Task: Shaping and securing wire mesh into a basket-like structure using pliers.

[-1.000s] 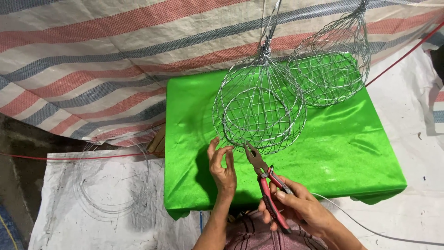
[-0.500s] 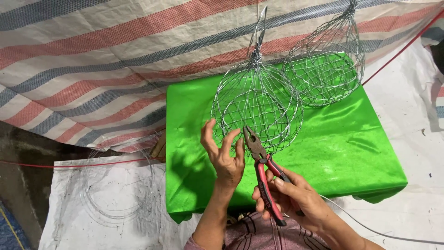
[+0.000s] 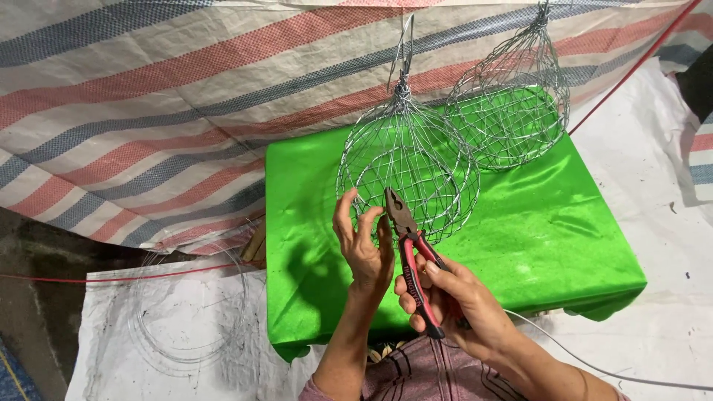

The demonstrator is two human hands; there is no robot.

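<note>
A round wire-mesh basket (image 3: 407, 167) hangs over a table with a bright green cloth (image 3: 535, 223). My left hand (image 3: 364, 241) is raised at the basket's lower left rim, fingers spread and touching the wire. My right hand (image 3: 453, 301) grips red-handled pliers (image 3: 410, 256), whose jaws point up at the basket's bottom edge, right beside my left fingers. A second, similar wire basket (image 3: 516, 111) hangs behind and to the right.
A red, blue and white striped tarp (image 3: 148, 111) hangs behind the table. Coils of thin wire (image 3: 186, 319) lie on white sheeting at the lower left. A red cord (image 3: 631, 63) runs diagonally at upper right. A grey cable (image 3: 594, 364) trails right.
My left hand has lifted from the basket's underside and its fingers have spread. The pliers have risen with my right hand toward the basket's lower rim. The view has shifted slightly.
</note>
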